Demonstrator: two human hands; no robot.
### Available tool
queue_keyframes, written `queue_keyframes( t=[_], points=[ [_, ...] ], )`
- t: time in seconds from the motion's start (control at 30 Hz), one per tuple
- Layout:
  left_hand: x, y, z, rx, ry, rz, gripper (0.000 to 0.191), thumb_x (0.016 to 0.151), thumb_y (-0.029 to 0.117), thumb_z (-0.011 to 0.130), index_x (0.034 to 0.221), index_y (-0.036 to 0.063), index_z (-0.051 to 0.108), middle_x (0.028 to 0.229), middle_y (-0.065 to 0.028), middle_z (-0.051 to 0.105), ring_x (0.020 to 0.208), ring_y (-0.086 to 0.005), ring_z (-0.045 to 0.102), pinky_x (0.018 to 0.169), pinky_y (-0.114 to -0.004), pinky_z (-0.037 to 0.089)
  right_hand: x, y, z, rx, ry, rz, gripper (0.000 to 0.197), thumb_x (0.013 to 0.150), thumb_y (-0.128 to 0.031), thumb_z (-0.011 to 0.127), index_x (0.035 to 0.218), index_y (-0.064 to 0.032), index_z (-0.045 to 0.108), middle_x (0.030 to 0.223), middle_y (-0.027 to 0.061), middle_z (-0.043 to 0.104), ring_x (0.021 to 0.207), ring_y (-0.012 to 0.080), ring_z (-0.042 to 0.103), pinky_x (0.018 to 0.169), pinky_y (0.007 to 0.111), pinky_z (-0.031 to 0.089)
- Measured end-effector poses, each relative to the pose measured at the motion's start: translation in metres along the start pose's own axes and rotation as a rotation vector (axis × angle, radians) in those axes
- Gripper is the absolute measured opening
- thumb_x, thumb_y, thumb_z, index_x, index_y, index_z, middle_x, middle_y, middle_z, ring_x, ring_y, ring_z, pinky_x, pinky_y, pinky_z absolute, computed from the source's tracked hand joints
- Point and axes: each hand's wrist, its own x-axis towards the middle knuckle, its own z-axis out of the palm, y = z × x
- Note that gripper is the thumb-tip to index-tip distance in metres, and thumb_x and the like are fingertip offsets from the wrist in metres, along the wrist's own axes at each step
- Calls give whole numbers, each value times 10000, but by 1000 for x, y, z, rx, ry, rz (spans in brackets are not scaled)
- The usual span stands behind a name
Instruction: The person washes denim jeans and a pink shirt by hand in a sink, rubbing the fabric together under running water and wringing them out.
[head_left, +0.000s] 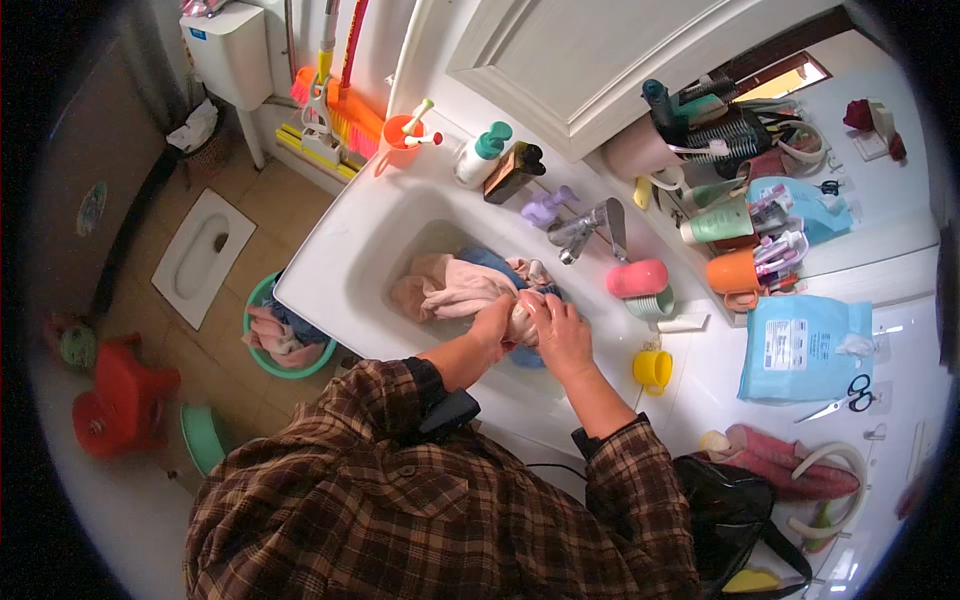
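A pale pink cloth garment (469, 287) lies bunched in the white sink basin (360, 277), partly in water. My left hand (495, 326) grips a gathered part of it. Close beside, my right hand (556, 330) has its fingers curled over the same bunch, so both hands hold the cloth together. Under and behind the pink garment is blue denim-like fabric (487, 260). Part of the bunch is hidden by my fingers. The chrome faucet (589, 229) stands on the sink's rim just beyond my hands.
Along the rim stand an orange cup (400, 142), a white pump bottle (480, 157), a dark bottle (512, 174), a purple pump bottle (547, 206) and a pink cup (637, 278). A yellow mug (652, 370) is at right. On the floor at left sits a green basin (250, 341) of clothes.
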Motion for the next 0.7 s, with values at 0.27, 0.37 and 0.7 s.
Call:
queue_keyframes(
  t=[0.27,0.37,0.7],
  points=[
    [12,5,-22,-265,-158,211,282,762,188,487,992,24,475,886,-92,533,819,-204,545,689,-339,465,12,-29,3,669,-311,527,646,586,-199,690,1119,-81,343,1017,182,531,919,358,523,711,409,444],
    [19,6,-24,-284,-196,269,315,765,185,475,1009,-13,450,883,-115,535,797,-220,561,699,-354,478,8,-26,26,946,-152,571,646,556,-142,702,1088,-75,344,975,154,533,848,312,547,697,393,446],
    [-7,10,-16,-213,-200,271,352,753,202,490,1046,18,425,939,-108,523,825,-188,560,671,-317,484,-11,-29,-6,1096,-198,386,886,594,-88,716,1296,-76,175,1216,141,387,1037,239,460,834,346,415]
  ],
)
